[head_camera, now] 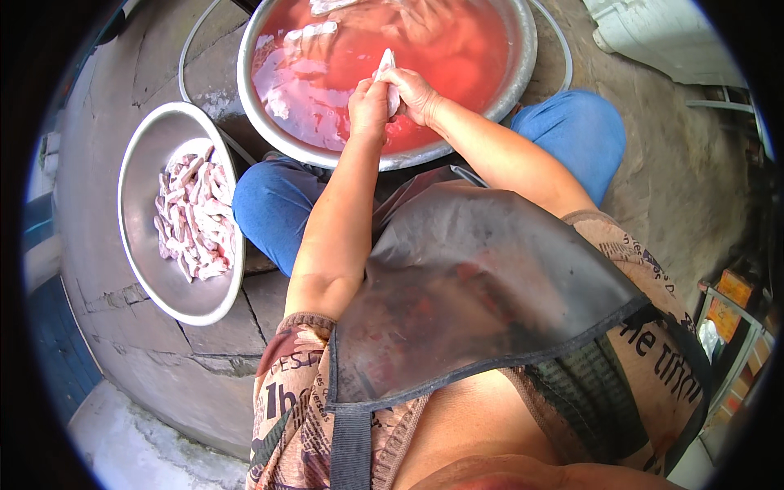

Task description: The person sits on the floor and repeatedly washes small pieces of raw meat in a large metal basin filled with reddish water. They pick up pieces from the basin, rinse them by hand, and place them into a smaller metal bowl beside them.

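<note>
My left hand [367, 109] and my right hand [418, 93] meet over a large round metal basin [419, 157] of red-tinged water. Between them they grip one narrow, pale piece of raw meat [387, 61], its tip pointing away from me. The fingers cover much of that piece. More pale pieces [311, 38] lie partly under the water toward the basin's far side, blurred by reflections. To the left stands a smaller metal bowl [138, 202], holding a heap of slender, pinkish-white raw meat pieces [195, 214].
My knees in blue trousers [572, 138] flank the near side of the basin. A dark apron [465, 288] covers my front. A pale hose [184, 67] curves over the paved floor [147, 349]. White containers [667, 37] stand at the upper right, a metal rack [735, 312] at the right.
</note>
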The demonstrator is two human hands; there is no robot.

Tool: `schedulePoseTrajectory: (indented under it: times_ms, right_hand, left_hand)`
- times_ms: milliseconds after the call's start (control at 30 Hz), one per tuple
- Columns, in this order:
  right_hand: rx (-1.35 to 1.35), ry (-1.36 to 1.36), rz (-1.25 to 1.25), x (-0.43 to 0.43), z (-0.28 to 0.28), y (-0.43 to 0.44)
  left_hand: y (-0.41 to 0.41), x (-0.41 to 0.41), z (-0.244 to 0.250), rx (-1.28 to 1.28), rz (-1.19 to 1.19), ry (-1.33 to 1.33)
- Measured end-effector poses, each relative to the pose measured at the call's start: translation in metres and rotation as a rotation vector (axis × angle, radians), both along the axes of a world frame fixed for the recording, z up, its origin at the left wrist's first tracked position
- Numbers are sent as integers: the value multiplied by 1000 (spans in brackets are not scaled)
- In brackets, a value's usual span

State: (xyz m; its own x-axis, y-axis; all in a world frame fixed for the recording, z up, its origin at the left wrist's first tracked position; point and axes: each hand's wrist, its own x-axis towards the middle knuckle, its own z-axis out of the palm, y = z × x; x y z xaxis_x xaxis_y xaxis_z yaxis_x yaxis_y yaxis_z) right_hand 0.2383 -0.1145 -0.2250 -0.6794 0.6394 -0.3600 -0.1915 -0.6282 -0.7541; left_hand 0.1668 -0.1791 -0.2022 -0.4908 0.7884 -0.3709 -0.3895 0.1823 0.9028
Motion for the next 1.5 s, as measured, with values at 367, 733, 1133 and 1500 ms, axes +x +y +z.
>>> schedulePoseTrajectory:
  times_ms: [367, 733, 1133, 1500]
  right_hand:
    - [-19, -131, -66, -1, -23, -9]
    - [-314, -569, -275, 14, -76, -2]
    - [-307, -430, 105, 26, -94, -17]
    - [-44, -477, 63, 10, -47, -33]
  left_hand:
    - [-3, 8, -20, -99, 81, -28]
    - [-14, 12, -67, -327, -68, -181]
    - [-22, -3, -141, -240, -274, -94]
    - [-27, -3, -91, -228, -10, -420]
